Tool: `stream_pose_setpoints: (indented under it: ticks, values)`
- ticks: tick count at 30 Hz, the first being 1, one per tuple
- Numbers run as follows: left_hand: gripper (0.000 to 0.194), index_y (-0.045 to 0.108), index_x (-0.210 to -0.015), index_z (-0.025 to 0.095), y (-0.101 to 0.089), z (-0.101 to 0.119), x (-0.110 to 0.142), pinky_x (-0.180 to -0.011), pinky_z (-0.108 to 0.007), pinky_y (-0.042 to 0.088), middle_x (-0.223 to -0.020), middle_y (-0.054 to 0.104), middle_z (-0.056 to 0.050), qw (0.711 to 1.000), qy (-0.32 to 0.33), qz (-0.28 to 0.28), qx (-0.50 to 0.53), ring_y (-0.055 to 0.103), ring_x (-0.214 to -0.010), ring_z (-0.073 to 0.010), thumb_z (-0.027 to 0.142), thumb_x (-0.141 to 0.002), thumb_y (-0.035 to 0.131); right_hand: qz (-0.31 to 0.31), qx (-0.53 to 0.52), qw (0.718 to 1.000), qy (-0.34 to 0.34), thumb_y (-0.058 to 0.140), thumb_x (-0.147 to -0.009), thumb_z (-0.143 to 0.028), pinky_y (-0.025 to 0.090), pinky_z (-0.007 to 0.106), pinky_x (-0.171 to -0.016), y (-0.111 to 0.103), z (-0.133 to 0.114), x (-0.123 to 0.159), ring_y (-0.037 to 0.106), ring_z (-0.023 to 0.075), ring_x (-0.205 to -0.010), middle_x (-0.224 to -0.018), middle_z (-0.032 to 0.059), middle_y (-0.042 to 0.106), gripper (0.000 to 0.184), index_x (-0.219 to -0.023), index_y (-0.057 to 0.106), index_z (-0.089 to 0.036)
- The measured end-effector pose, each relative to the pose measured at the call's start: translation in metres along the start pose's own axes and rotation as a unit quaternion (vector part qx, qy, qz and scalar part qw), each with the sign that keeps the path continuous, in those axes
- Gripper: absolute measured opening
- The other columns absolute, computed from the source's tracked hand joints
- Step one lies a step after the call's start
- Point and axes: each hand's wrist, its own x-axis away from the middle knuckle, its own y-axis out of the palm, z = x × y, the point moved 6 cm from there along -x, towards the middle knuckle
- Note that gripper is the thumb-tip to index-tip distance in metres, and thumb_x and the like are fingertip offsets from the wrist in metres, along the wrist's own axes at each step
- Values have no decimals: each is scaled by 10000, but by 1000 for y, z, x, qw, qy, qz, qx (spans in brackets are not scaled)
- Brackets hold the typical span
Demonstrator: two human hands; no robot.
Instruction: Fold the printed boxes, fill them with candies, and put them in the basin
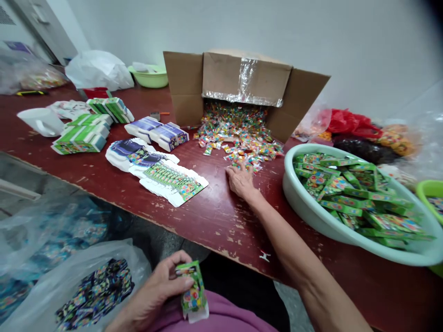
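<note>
My left hand (169, 281) grips a small green printed box (194, 288) over my lap, its white end flap hanging out at the bottom. On the red table, my right hand (242, 180) reaches to the near edge of a heap of small wrapped candies (238, 133). Its fingertips touch the candies there; whether any are pinched is hidden. The heap spills from a cardboard box (221, 76) lying on its side. Left of my right hand lies a fanned row of flat green cartons (176, 180), with purple flat cartons (129, 150) behind it.
A pale green basin (290, 184) full of filled green boxes stands at the right. Bundled green cartons (83, 133), purple bundles (157, 131) and a white mug (39, 121) sit at the left. Below the table edge, a plastic bag (133, 258) holds dark packets. Red bags (349, 123) lie behind the basin.
</note>
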Motion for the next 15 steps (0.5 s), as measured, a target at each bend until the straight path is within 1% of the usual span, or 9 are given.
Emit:
stream_pose_setpoints:
  ticks: [2, 5, 7, 8, 10, 11, 12, 14, 15]
  values:
    - [351, 623, -961, 206, -25, 8, 5, -686, -242, 432, -825, 635, 23, 989, 9, -2, -149, 577, -764, -153, 337, -704, 823, 2, -24, 1000, -9, 437, -955, -141, 184, 565, -1084, 0, -3, 10, 370, 333, -1361, -1187, 152, 710, 308, -1067, 720, -186]
    - [374, 697, -988, 223, -48, 7, 10, -668, -244, 415, -842, 641, 24, 943, -70, -64, -319, 563, -790, -176, 287, -640, 819, 25, -85, 996, 12, 482, -970, -230, 277, 514, -1053, -7, -5, 30, 453, 317, -1276, -1139, 155, 716, 260, -998, 736, -178]
    - [345, 709, -959, 214, -52, 3, 14, -637, -245, 406, -801, 637, 21, 926, -120, -104, -343, 553, -744, -171, 290, -636, 803, 42, -141, 988, 40, 459, -995, -295, 396, 461, -963, -14, -6, 46, 560, 285, -1146, -1139, 150, 716, 298, -1083, 717, -173]
    - [335, 700, -958, 210, -50, 3, 14, -624, -244, 406, -789, 633, 20, 930, -129, -119, -324, 550, -723, -164, 305, -650, 791, 45, -164, 984, 51, 431, -1009, -332, 452, 421, -888, -18, -8, 54, 614, 257, -1046, -1111, 142, 725, 338, -1133, 697, -166]
    - [322, 662, -976, 207, -40, 8, 11, -616, -236, 416, -807, 634, 18, 955, -107, -121, -250, 567, -718, -156, 334, -694, 753, 29, -250, 964, 80, 424, -1009, -413, 501, 337, -716, -25, -13, 74, 665, 201, -830, -1002, 118, 744, 399, -1183, 667, -148]
    - [315, 639, -983, 206, -33, 13, 8, -607, -229, 417, -831, 640, 14, 968, -81, -109, -210, 586, -721, -155, 336, -712, 731, 9, -322, 941, 104, 473, -982, -456, 495, 304, -645, -26, -15, 84, 660, 179, -743, -936, 102, 747, 415, -1171, 668, -142]
    - [311, 616, -996, 204, -26, 20, 5, -602, -222, 418, -871, 654, 4, 979, -50, -91, -173, 609, -735, -155, 328, -726, 709, -16, -407, 903, 135, 551, -937, -489, 478, 278, -594, -27, -18, 94, 643, 159, -676, -872, 84, 741, 424, -1142, 680, -141]
    - [325, 574, -1027, 198, -11, 31, -2, -578, -219, 419, -959, 684, -28, 991, 1, -62, -115, 655, -722, -161, 308, -738, 672, -65, -562, 800, 198, 734, -801, -488, 435, 238, -539, -26, -27, 114, 591, 117, -588, -783, 42, 717, 419, -1056, 712, -156]
    - [346, 552, -1061, 199, -2, 36, -5, -584, -227, 436, -987, 697, -47, 994, 19, -57, -93, 671, -714, -166, 306, -750, 660, -86, -610, 756, 219, 803, -733, -463, 413, 224, -521, -27, -33, 122, 558, 96, -554, -753, 20, 703, 411, -1006, 724, -167]
